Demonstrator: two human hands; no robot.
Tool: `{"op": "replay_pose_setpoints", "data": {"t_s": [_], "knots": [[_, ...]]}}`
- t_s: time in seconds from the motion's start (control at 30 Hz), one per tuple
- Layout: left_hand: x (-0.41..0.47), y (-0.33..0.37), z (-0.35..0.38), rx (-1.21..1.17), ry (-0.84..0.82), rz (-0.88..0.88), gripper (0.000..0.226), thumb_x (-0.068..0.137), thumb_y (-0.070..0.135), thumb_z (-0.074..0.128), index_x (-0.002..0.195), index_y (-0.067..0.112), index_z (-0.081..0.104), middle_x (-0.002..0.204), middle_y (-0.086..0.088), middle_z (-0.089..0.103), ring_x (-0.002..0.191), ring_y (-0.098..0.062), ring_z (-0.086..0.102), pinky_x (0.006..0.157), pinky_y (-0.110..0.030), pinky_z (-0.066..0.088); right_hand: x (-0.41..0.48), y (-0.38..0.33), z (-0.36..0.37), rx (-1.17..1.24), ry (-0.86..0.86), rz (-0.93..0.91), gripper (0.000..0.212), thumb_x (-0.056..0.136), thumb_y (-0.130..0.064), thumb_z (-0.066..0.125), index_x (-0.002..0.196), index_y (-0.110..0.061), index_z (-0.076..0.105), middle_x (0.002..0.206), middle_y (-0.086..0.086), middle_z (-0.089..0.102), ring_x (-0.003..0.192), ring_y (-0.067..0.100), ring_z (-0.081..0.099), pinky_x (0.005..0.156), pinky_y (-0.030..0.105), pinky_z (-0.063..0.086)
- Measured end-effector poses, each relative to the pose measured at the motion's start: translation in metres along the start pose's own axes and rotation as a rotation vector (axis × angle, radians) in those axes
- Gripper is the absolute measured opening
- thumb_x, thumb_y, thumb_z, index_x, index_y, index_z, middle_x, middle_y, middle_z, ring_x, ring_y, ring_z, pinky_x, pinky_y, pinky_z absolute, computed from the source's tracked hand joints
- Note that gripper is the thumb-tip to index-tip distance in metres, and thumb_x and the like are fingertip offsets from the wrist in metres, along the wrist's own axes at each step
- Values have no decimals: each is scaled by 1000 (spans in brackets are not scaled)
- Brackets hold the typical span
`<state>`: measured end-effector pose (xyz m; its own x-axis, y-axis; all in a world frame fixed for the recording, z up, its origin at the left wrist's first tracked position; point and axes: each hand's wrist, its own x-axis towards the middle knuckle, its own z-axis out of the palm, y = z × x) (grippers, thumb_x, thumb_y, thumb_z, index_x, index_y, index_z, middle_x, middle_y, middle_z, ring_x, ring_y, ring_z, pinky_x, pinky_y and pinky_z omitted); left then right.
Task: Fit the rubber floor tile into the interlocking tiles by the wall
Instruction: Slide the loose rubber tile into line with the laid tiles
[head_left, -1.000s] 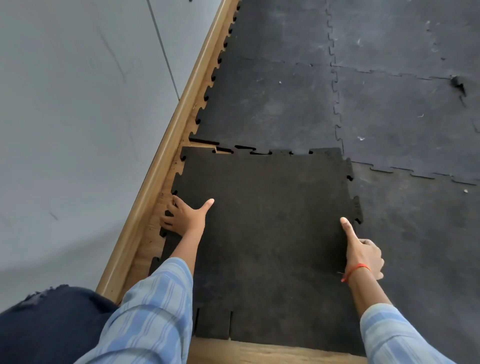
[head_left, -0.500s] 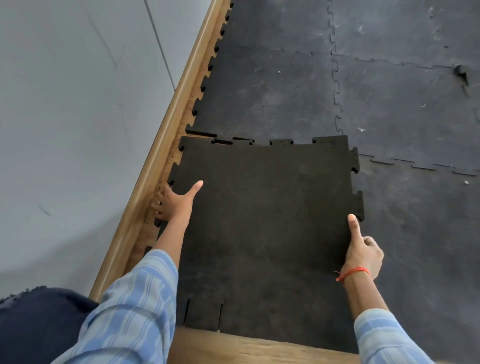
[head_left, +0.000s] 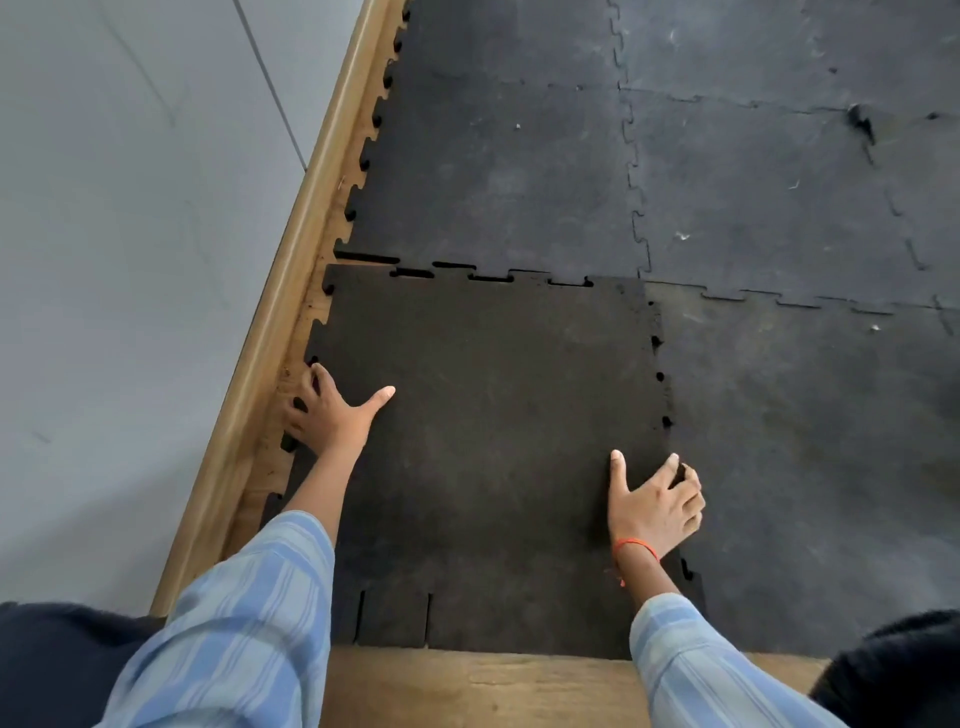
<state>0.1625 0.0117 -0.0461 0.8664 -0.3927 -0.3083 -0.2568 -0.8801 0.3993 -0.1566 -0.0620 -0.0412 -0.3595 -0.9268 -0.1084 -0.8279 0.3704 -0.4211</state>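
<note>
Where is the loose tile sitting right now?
In the head view, the loose tile lies centre-left beside the wooden skirting, under the left hand and right hand, its far edge against the laid tiles with gaps showing.

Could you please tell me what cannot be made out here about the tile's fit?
- Head view: rubber floor tile right-edge tabs near the right hand, covered by it.
- Left-edge tabs under the left hand.
- Whether the far seam lies flush: too small to tell.
</note>
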Motion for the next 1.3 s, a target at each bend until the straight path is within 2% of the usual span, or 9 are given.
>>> {"op": "replay_pose_setpoints", "data": {"t_s": [0.17,0.27,0.37,0.5,0.7,0.9,1.03,1.13,1.3], "knots": [[14,6,-1,18,-3,63,104,76,62,70,154,13,21,158,-10,17,144,-36,16,117,-53,19,-15,4,3,67,61,24,76,79,-43,70,138,-3,41,142,20,40,130,40,34,110,50,22],[22,8,2,-7,-6,67,103,74,60,72,152,11,25,155,-10,18,140,-35,23,111,-52,32,-21,5,11,55,82,-3,75,78,-44,70,137,-5,44,143,19,40,131,39,34,111,50,22],[25,7,0,-21,-11,59,104,74,59,74,153,13,24,155,-10,19,140,-35,23,111,-51,33,-20,4,16,25,92,6,75,79,-49,68,137,-8,44,143,17,40,132,37,33,111,50,20],[15,5,-2,6,-23,93,103,76,61,70,154,18,19,160,-9,12,146,-34,14,116,-51,27,-20,4,19,-26,107,-25,76,82,-54,61,139,-8,40,144,19,37,133,38,31,112,50,19],[-3,12,7,167,-63,96,111,76,75,55,156,21,-1,163,-13,-9,150,-36,-3,121,-49,5,-17,3,11,-57,46,-2,82,82,-60,57,142,-8,36,143,20,35,133,36,29,112,48,20],[14,30,-1,40,-11,-19,125,69,73,66,155,10,1,162,-19,6,149,-38,9,120,-51,17,28,-20,-2,-37,-33,47,93,68,-69,66,129,-2,46,123,25,48,116,41,40,98,47,33],[26,38,0,-20,15,-100,124,68,70,70,154,7,7,160,-22,12,147,-41,15,119,-53,18,35,-22,-1,-38,-16,-44,98,69,-67,65,136,-1,40,131,22,40,118,40,38,99,47,35],[35,39,-4,-63,20,-148,121,67,69,72,153,7,13,157,-24,20,143,-43,25,114,-55,29,55,-39,-4,-57,-105,-113,99,72,-62,68,139,3,35,134,25,40,123,41,36,104,43,29],[48,38,-12,-107,13,-232,117,65,67,75,149,7,22,152,-22,29,137,-41,33,109,-54,36,82,-63,-14,13,-270,113,98,60,-69,73,124,0,46,135,22,39,128,38,34,101,47,37]]}}
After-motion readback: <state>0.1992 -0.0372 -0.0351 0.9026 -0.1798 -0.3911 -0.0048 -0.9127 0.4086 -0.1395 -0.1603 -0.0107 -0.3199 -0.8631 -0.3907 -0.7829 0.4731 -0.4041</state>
